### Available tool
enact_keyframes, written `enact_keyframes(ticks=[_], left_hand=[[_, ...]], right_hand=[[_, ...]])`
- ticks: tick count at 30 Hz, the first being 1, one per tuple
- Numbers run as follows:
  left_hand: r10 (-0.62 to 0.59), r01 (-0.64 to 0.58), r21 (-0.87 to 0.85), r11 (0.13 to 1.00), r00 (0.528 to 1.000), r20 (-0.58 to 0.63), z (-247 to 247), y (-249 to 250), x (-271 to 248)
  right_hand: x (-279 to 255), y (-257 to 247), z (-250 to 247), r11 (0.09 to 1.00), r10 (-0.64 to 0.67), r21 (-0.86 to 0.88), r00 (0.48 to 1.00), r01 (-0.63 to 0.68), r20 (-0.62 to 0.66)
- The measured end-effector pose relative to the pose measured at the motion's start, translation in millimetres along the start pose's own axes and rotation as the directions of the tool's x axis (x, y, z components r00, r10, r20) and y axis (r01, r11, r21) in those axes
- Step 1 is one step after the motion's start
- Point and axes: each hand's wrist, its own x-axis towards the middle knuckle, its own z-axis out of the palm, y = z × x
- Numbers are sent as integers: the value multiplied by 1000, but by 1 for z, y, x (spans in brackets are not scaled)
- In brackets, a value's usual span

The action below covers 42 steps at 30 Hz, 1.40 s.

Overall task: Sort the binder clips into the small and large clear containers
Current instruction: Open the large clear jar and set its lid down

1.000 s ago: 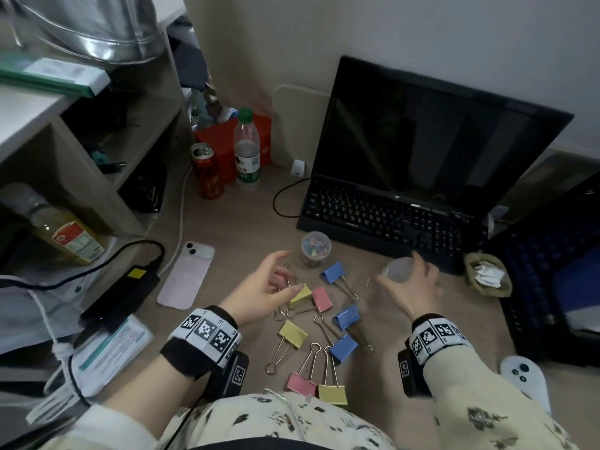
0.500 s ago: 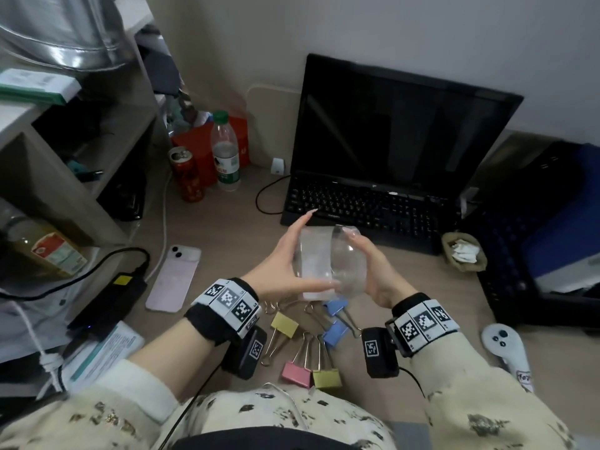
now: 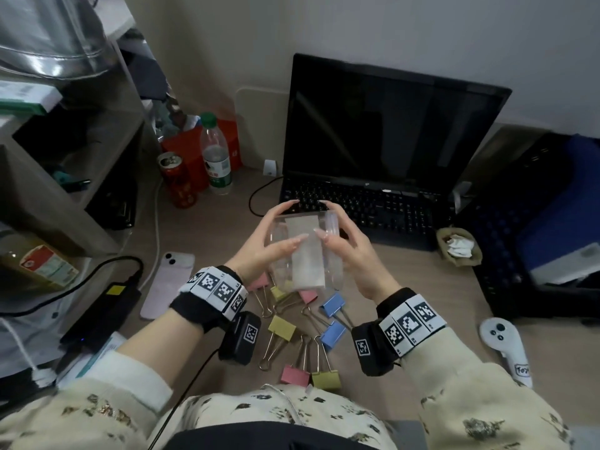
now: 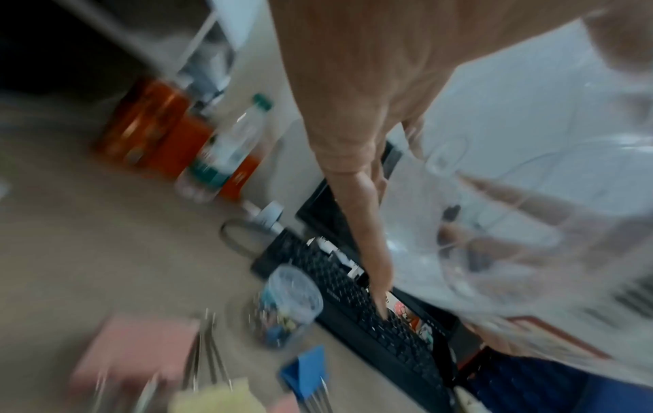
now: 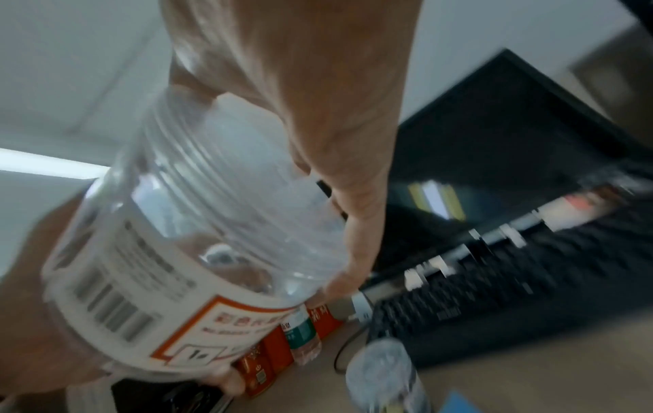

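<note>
I hold the large clear container (image 3: pixel 302 254) sideways in the air with both hands, its white label facing up. My left hand (image 3: pixel 271 246) grips its body. My right hand (image 3: pixel 349 248) wraps its fingers round the ridged lid end (image 5: pixel 226 173). Below it, several large binder clips lie on the desk: pink (image 3: pixel 293 375), yellow (image 3: pixel 281 327) and blue (image 3: pixel 332 334) ones. The small clear container (image 4: pixel 290 304) with small coloured clips inside stands by the laptop's front edge; in the head view it is hidden behind my hands.
An open black laptop (image 3: pixel 373 141) stands just behind my hands. A pink phone (image 3: pixel 168 284) and a power adapter (image 3: pixel 104 310) lie at the left. A water bottle (image 3: pixel 216 157) and red can (image 3: pixel 177 180) stand at the back left. A white controller (image 3: pixel 506 349) lies at the right.
The large container has come up off the desk. My left hand left the clips and joined the right on it, and the container now lies turned sideways over the clips.
</note>
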Motion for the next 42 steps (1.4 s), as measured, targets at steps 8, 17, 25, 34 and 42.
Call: enact_keyframes(ticks=[8,17,25,34,42], left_hand=[[-215,218,-433,875,975,56,-7,5,9],[-250,241,-498,833,967,50,-5,1,5],[-340,134,-689,712,925,-172,-6,3,5],[-447,127,-757,641,864,-233,-16,-14,9],[-488,168,-747,643,842,-231,-4,-8,12]], right_hand=[[3,-29,-6,957,-169,-225,983,181,72],[3,-18,-8,957,-209,-191,976,218,67],[15,3,-30,993,-113,3,984,114,-138],[32,99,-72,915,306,-110,845,-388,-439],[27,124,-81,852,152,-366,845,-374,-512]])
